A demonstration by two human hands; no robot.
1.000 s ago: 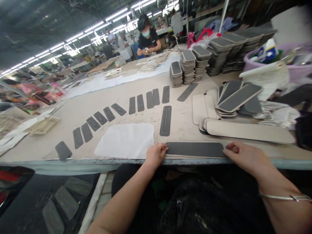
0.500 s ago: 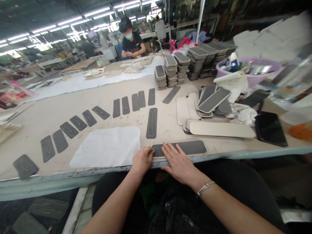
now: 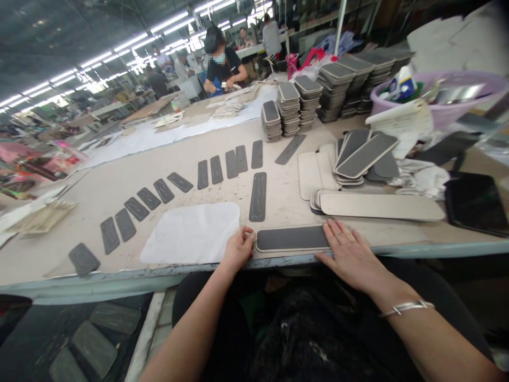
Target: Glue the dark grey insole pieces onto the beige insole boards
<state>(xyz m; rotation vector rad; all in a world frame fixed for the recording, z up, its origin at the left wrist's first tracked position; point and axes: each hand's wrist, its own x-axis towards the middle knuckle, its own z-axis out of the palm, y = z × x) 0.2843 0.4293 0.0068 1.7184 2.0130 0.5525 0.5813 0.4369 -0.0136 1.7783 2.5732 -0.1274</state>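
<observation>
Grey panel (image 3: 292, 239) apparently extends beneath right grip (image 3: 352, 258).

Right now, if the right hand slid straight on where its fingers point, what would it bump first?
Past the dark panel that the right hand partly covers, probably the left end of the long beige pieces, just ahead of its fingers. Depth is hard to judge here.

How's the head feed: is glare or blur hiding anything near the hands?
Head view: ceiling lights blown out to white, well away from the hands; head view: far-left background smeared; head view: left hand, right hand and gray strip readable, fine texture soft; head view: tilted, the table's front edge rising rightward.
</observation>
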